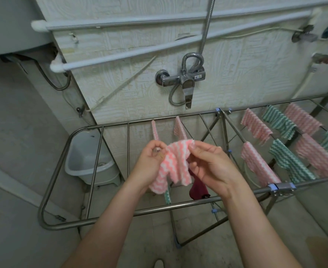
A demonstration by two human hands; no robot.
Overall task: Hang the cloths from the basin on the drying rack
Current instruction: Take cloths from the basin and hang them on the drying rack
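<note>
A pink-and-white striped cloth [175,164] hangs crumpled between my two hands above the left wing of the metal drying rack [109,214]. My left hand [151,161] pinches its upper left edge. My right hand [211,163] pinches its upper right corner. Two pink cloths [179,128] hang on rods just behind my hands. Several pink cloths [256,165] and green striped cloths [290,165] hang on the right wing. A dark red cloth [199,190] and a green cloth [167,196] show below my hands. A round basin rim [249,176] shows partly under the right wing.
A grey plastic bin [90,161] stands on the floor under the rack's left end. A chrome shower mixer [184,80] with hose is on the tiled wall behind. White pipes [140,53] run along the wall above. Bare rods lie at the rack's left.
</note>
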